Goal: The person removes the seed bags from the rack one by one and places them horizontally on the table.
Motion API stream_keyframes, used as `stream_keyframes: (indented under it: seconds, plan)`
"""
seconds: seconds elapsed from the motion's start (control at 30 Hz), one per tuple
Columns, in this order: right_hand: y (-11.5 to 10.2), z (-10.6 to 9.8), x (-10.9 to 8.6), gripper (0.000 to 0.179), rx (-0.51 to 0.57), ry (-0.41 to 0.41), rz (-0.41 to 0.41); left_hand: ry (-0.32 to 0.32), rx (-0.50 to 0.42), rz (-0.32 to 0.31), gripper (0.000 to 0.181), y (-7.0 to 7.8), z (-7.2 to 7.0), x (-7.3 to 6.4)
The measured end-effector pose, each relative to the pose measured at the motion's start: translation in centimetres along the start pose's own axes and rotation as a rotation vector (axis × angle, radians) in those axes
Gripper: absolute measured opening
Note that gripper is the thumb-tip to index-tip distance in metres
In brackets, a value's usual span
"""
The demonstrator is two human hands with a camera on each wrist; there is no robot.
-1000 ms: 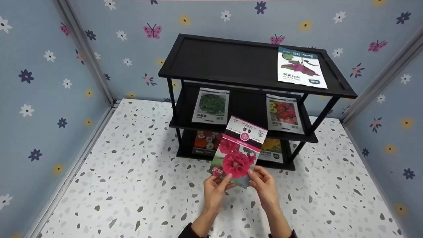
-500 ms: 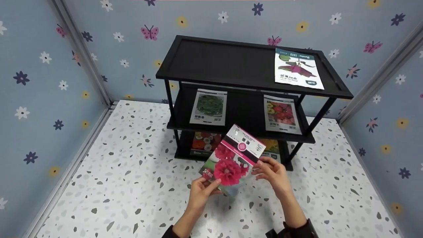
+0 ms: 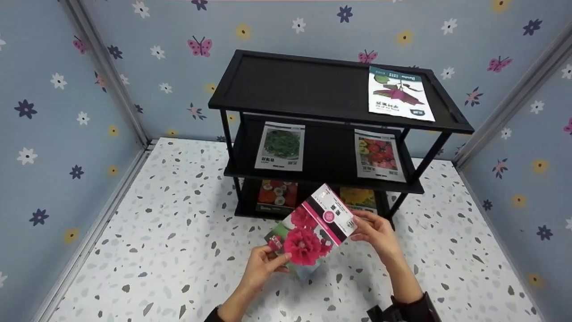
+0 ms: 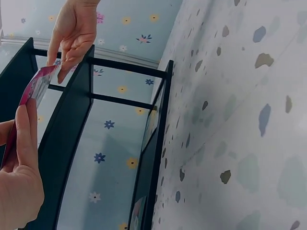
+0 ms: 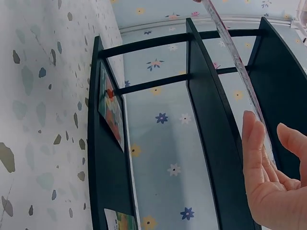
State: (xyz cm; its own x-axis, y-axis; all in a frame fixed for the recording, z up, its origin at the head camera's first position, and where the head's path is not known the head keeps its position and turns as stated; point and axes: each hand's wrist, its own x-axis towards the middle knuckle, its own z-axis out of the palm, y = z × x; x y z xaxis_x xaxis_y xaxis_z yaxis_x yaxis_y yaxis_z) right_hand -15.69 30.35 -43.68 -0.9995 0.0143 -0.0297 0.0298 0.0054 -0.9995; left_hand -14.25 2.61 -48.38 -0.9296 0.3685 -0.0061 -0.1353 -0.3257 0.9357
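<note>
Left hand (image 3: pixel 259 268) pinches flower packet (image 3: pixel 308 239) between thumb and fingers before black shelf (image 3: pixel 304 85); right hand (image 3: pixel 377 232), thumb and fingers parted, at packet's white end, grip unclear.

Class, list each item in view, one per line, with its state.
Pink-flower packet: held up, tilted
Left hand: pinching that packet
Right hand: at packet's edge, grip unclear
Black rack: upright, three tiers
Purple-plant packet: lying on the top tier
Green-leaf packet: lying on the middle tier
Red-flower packet: lying on the middle tier
Orange-flower packet: on the bottom tier, partly hidden
Yellow-flower packet: same tier, partly hidden
</note>
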Motion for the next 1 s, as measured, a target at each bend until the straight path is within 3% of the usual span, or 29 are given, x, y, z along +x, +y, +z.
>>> stream_keyframes:
  seconds: [0.23,0.5,0.63,0.73,0.9,1.0]
  plan:
    - [0.3,0.0,-0.1,0.034,-0.034,-0.037,0.021,-0.069,0.009,-0.056,0.025,-0.4,0.0,-0.2]
    - [0.3,0.2,-0.4,0.031,-0.021,-0.010,0.005,-0.073,0.049,-0.005,0.025,0.1,-0.2,0.6]
    - [0.4,0.5,-0.4,0.025,0.075,0.065,-0.003,-0.001,0.026,0.017,0.024,0.1,0.6,1.0]
    - [0.8,0.9,-0.4,0.022,0.128,0.123,-0.016,0.093,-0.019,0.020,0.019,-0.2,1.6,1.2]
    - [1.1,1.5,-0.5,0.024,0.171,0.225,-0.017,0.252,-0.256,0.075,0.006,-0.8,3.9,1.6]
    - [1.1,2.1,-0.4,0.023,0.231,0.285,-0.008,0.285,-0.386,0.173,0.022,-1.7,4.8,2.1]
